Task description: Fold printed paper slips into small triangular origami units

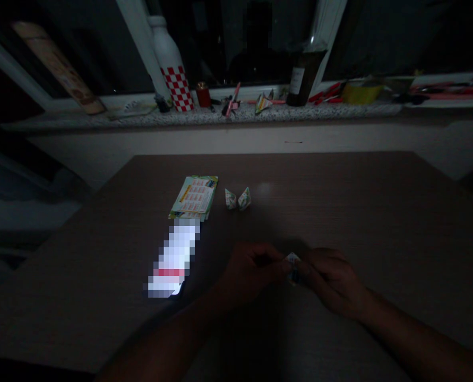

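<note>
Between my two hands is a small piece of folded paper point(293, 260), printed and pointed at the top. My left hand point(256, 268) pinches its left side with thumb and fingers. On the other side, my right hand point(332, 276) grips the paper near its right edge. The fingers cover much of it, and the dim light hides its lower folds. Beyond my hands stand two small folded paper pieces, a left one point(230, 199) and a right one point(244, 199), side by side with pointed tips up.
A stack of printed paper sheets point(196, 195) lies left on the brown table point(340, 196), with a lit phone point(174, 257) in front of it. Along the granite windowsill point(132, 121) stand a red-checked white bottle point(174, 74), a dark bottle point(297, 82) and small clutter.
</note>
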`<action>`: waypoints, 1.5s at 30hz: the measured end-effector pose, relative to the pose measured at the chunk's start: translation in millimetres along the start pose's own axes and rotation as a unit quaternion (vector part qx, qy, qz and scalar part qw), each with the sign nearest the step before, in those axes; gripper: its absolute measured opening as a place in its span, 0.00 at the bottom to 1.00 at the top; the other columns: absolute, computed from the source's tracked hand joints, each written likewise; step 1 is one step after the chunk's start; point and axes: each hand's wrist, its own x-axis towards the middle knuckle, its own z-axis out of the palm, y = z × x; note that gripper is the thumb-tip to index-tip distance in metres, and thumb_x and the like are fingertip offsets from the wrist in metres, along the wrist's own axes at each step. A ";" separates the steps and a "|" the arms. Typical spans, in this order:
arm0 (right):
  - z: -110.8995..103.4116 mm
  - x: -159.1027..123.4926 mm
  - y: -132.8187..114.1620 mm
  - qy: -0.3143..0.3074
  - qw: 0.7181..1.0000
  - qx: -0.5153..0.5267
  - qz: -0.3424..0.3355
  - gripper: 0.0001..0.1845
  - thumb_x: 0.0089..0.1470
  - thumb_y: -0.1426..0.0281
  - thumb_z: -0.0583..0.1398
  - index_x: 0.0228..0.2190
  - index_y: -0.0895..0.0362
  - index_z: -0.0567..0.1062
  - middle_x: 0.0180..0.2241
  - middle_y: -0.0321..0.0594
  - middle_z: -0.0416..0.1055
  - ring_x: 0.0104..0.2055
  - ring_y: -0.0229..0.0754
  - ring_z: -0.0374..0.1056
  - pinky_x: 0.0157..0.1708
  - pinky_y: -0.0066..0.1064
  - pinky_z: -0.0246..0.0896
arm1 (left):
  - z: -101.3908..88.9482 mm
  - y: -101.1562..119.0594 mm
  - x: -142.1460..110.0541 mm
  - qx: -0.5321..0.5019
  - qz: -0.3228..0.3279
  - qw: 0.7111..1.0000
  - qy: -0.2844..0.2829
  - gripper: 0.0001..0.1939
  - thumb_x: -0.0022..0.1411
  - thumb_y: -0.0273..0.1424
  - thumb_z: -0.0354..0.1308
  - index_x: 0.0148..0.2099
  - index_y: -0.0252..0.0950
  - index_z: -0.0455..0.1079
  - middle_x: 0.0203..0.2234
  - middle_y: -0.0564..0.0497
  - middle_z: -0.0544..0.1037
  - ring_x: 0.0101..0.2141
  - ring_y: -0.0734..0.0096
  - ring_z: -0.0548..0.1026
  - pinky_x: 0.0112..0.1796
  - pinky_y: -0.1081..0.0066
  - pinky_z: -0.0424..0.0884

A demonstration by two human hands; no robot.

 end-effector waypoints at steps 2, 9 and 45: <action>-0.5 -1.0 -1.6 -0.001 1.000 0.001 -0.013 0.12 0.59 0.76 0.51 0.24 0.57 0.65 0.18 0.30 0.57 0.18 0.32 0.55 0.21 0.25 0.49 | 0.3 -3.1 -0.4 -0.020 -0.007 1.000 -0.009 0.14 0.51 0.37 0.65 0.27 0.30 0.70 0.21 0.52 0.71 0.22 0.77 0.68 0.25 0.76 0.62; -0.1 -5.6 -0.6 -0.062 0.997 0.031 0.036 0.15 0.61 0.71 0.50 0.21 0.56 0.63 0.17 0.31 0.55 0.18 0.33 0.54 0.20 0.27 0.47 | 1.7 1.0 -4.7 0.092 0.066 0.992 -0.048 0.16 0.61 0.38 0.56 0.27 0.30 0.68 0.19 0.54 0.67 0.22 0.80 0.63 0.25 0.78 0.58; -1.9 -3.5 -0.7 -0.148 0.974 0.147 0.085 0.14 0.57 0.68 0.53 0.21 0.57 0.66 0.18 0.32 0.59 0.20 0.32 0.55 0.21 0.25 0.49 | 1.3 -3.3 -2.3 0.223 0.193 0.946 -0.133 0.19 0.62 0.37 0.48 0.22 0.33 0.62 0.16 0.53 0.65 0.19 0.78 0.64 0.23 0.77 0.57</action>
